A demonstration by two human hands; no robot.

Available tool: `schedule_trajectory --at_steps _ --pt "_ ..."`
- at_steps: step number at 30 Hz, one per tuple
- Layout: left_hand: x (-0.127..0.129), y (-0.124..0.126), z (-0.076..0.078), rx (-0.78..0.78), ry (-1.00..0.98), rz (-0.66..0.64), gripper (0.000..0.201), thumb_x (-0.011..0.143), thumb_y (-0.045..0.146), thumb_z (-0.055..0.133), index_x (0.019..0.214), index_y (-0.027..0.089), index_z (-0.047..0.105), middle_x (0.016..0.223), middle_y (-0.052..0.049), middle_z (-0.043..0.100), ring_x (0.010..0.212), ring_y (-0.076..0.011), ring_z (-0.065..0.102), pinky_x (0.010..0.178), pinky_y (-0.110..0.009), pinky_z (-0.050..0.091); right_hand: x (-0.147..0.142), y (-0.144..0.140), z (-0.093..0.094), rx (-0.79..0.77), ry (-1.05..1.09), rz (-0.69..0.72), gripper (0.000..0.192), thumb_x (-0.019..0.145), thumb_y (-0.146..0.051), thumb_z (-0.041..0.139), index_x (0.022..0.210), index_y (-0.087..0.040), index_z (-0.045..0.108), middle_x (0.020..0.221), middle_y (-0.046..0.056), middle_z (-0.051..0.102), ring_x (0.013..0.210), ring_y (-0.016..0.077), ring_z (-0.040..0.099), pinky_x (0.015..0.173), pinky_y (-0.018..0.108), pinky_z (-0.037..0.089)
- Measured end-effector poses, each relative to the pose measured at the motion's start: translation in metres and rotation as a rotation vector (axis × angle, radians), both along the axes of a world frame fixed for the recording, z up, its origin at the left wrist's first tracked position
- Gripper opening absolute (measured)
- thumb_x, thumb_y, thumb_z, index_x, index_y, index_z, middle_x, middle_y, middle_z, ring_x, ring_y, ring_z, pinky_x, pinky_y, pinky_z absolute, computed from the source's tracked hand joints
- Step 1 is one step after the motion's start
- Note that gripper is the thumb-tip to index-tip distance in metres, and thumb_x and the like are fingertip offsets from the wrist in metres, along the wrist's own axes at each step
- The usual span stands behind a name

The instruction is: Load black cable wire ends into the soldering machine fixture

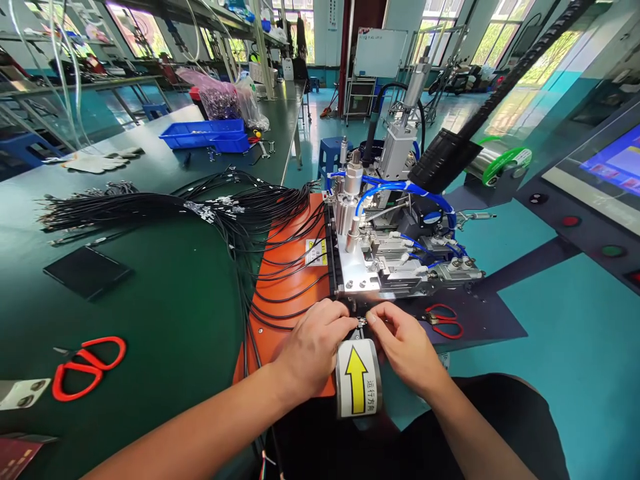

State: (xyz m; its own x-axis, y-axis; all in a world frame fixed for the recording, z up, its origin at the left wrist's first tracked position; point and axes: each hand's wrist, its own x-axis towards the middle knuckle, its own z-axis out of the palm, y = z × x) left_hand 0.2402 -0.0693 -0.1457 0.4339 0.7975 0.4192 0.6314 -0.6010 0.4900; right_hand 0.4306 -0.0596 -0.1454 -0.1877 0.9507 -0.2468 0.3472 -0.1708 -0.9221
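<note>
At front edge of grey pneumatic crimping machine (pixel 390 260), left hand (pixel 313 350) and right hand (pixel 407 347) pinching small metal cable terminal (pixel 361 322), apparently mid-feed, careful alignment needed.

My dark green tabletop (pixel 175 313) carries an orange mat (pixel 287 280) with black cables (pixel 240 213) fanned across it from a long bundle. Red-handled scissors (pixel 87 365) lie near my left arm, a flat black pad (pixel 87 271) beyond them. Farther off sit white gloves (pixel 95 162) and blue trays (pixel 207 133).
</note>
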Motion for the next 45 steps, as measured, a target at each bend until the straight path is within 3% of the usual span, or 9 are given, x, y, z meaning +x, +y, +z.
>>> schedule_trajectory --at_steps 7,12,28,33,38,40,42,43,45 --pt "-0.001 -0.005 0.008 -0.082 0.118 0.038 0.022 0.090 0.006 0.055 0.103 0.018 0.067 0.097 -0.006 0.060 0.088 -0.0208 0.052 0.078 -0.035 0.048 -0.002 -0.001 -0.007 0.179 -0.186 0.019 0.029 0.099 -0.043 0.042 0.082 -0.021 0.050 0.074 -0.001 0.053 0.069 0.0161 0.048 0.065 0.029 0.037" --pt "-0.001 -0.006 0.019 -0.149 0.209 0.097 0.015 0.090 0.006 0.056 0.095 0.015 0.067 0.090 -0.006 0.060 0.085 -0.0216 0.052 0.076 -0.036 0.048 -0.004 0.000 -0.009 0.167 -0.185 -0.006 0.027 0.098 -0.042 0.042 0.082 -0.021 0.049 0.074 -0.001 0.053 0.070 0.0165 0.046 0.066 0.030 0.035" --pt "-0.006 -0.005 0.029 -0.246 0.335 0.158 0.019 0.093 0.008 0.051 0.093 0.017 0.067 0.088 -0.004 0.058 0.086 -0.0210 0.055 0.074 -0.034 0.046 -0.008 0.000 -0.007 -0.184 0.165 -0.043 0.034 0.088 -0.054 0.048 0.078 -0.023 0.044 0.054 -0.009 0.035 0.044 0.0088 0.033 0.040 0.020 0.030" --pt "-0.005 -0.008 0.037 -0.322 0.405 0.165 0.022 0.094 0.010 0.048 0.097 0.020 0.067 0.090 -0.003 0.059 0.078 -0.0183 0.059 0.064 -0.030 0.044 -0.006 0.005 -0.011 -0.177 0.145 -0.082 0.032 0.087 -0.052 0.050 0.076 -0.022 0.047 0.053 -0.008 0.037 0.044 0.0089 0.032 0.040 0.020 0.028" --pt "-0.005 -0.010 0.046 -0.331 0.526 0.179 0.021 0.096 0.017 0.046 0.097 0.022 0.067 0.088 -0.003 0.063 0.078 -0.0213 0.064 0.062 -0.031 0.043 0.011 -0.013 0.017 -0.010 -0.040 -0.198 0.025 0.089 -0.042 0.054 0.079 -0.020 0.056 0.071 -0.001 0.055 0.066 0.0134 0.048 0.058 0.022 0.038" --pt "-0.004 -0.009 0.050 -0.362 0.561 0.170 0.021 0.096 0.020 0.046 0.096 0.022 0.066 0.085 -0.003 0.065 0.078 -0.0225 0.066 0.061 -0.031 0.043 0.009 -0.032 0.037 0.073 -0.196 -0.076 0.027 0.093 -0.042 0.050 0.080 -0.020 0.059 0.073 0.000 0.058 0.068 0.0144 0.051 0.062 0.023 0.039" --pt "-0.003 -0.009 0.054 -0.384 0.593 0.168 0.021 0.096 0.022 0.045 0.095 0.022 0.066 0.085 -0.003 0.067 0.078 -0.0237 0.068 0.059 -0.031 0.044 -0.005 -0.055 0.049 0.048 -0.174 0.251 0.026 0.093 -0.036 0.048 0.080 -0.019 0.062 0.074 0.002 0.062 0.068 0.0146 0.055 0.059 0.022 0.039" --pt "-0.003 -0.009 0.056 -0.393 0.610 0.170 0.021 0.097 0.023 0.044 0.094 0.022 0.065 0.084 -0.003 0.068 0.077 -0.0242 0.068 0.059 -0.031 0.043 -0.016 -0.066 0.049 -0.009 -0.149 0.435 0.022 0.090 -0.033 0.051 0.079 -0.019 0.064 0.072 0.002 0.063 0.066 0.0143 0.056 0.057 0.022 0.038" --pt "-0.001 -0.010 0.060 -0.408 0.637 0.169 0.021 0.097 0.023 0.043 0.093 0.022 0.064 0.084 -0.003 0.070 0.076 -0.0250 0.070 0.057 -0.031 0.043 -0.043 -0.083 0.035 -0.133 -0.157 0.591 0.015 0.083 -0.031 0.061 0.083 -0.019 0.069 0.069 0.002 0.065 0.063 0.0147 0.057 0.055 0.021 0.037"
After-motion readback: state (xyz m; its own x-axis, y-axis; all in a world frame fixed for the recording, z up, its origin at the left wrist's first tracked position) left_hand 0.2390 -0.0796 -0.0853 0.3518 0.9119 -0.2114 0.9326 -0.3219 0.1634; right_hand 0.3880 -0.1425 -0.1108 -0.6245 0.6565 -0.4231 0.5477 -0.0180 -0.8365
